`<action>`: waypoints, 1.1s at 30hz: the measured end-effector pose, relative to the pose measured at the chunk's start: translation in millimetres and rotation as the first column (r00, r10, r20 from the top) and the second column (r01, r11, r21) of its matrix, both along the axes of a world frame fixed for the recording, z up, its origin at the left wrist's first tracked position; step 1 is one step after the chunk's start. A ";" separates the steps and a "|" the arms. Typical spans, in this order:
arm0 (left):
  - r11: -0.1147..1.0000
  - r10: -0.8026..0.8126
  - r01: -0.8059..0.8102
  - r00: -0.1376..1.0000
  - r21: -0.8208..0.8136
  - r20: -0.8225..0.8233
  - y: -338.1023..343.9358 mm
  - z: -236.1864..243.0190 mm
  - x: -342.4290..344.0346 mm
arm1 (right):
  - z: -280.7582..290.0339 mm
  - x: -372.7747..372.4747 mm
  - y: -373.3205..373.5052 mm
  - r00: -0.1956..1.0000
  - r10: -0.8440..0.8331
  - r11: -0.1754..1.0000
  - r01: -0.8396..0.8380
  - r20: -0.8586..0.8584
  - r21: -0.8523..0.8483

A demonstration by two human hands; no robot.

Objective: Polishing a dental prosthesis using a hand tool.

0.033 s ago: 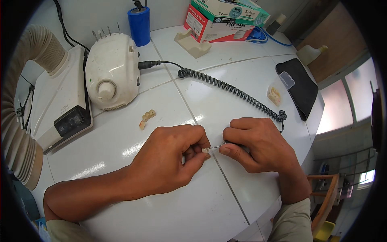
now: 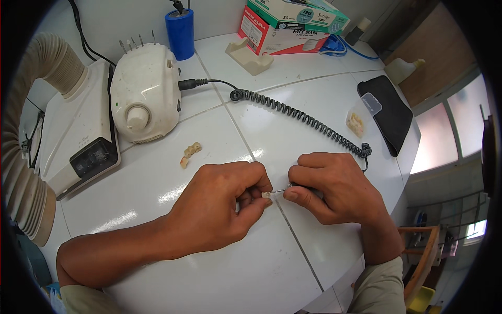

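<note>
Between the thumb and fingertips of my left hand (image 2: 227, 201) is a small, pale dental crown (image 2: 266, 195). My right hand (image 2: 337, 191) is wrapped round a rotary handpiece, mostly hidden by the fingers. Its thin metal bur (image 2: 278, 191) points left and meets the crown or sits right beside it. From behind the right hand a black coiled cord (image 2: 303, 119) runs back to a white micromotor control unit (image 2: 144, 94) with a round knob. Several tooth-coloured dental pieces (image 2: 192, 149) lie on the white tiled table (image 2: 225, 277), beyond my left hand.
A white machine (image 2: 78, 131) with a ribbed hose (image 2: 13, 141) stands at left. Along the back are a blue cylinder (image 2: 180, 34), a beige cradle (image 2: 249, 56) and stacked mask boxes (image 2: 287, 31). A clear container (image 2: 356, 123) and black pouch (image 2: 389, 112) lie at right.
</note>
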State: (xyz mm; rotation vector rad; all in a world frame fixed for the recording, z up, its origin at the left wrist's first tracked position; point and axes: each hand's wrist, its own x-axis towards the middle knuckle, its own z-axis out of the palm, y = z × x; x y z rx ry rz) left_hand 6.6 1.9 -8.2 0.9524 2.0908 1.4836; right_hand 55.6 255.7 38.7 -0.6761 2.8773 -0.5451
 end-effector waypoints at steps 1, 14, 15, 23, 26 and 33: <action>1.000 0.004 -0.004 1.000 -0.001 -0.013 0.0 0.5 -0.1 | 0.6 0.4 -0.5 1.000 -0.001 1.000 0.001 -0.003 0.005; 1.000 0.000 0.001 0.999 0.012 -0.039 -4.6 2.1 1.0 | -16.8 -10.2 11.9 0.974 -0.110 0.980 0.074 -0.196 -0.183; 1.000 0.007 -0.007 1.000 0.008 -0.019 -4.9 2.5 1.0 | -18.7 -11.5 12.4 0.973 -0.113 0.980 0.076 -0.200 -0.183; 0.998 -0.058 0.064 0.982 0.023 -0.179 2.1 3.6 6.3 | -37.2 -14.0 5.1 0.874 -0.102 0.990 0.134 -0.474 0.034; 0.980 -0.195 0.195 0.914 -0.037 -0.357 12.5 7.8 15.5 | -50.3 -13.9 -3.5 0.834 -0.120 0.982 0.178 -0.538 0.056; 0.996 -0.047 0.080 0.812 0.031 -0.582 64.3 15.5 29.9 | -46.2 -8.9 6.3 0.876 -0.186 0.944 0.285 -0.446 0.166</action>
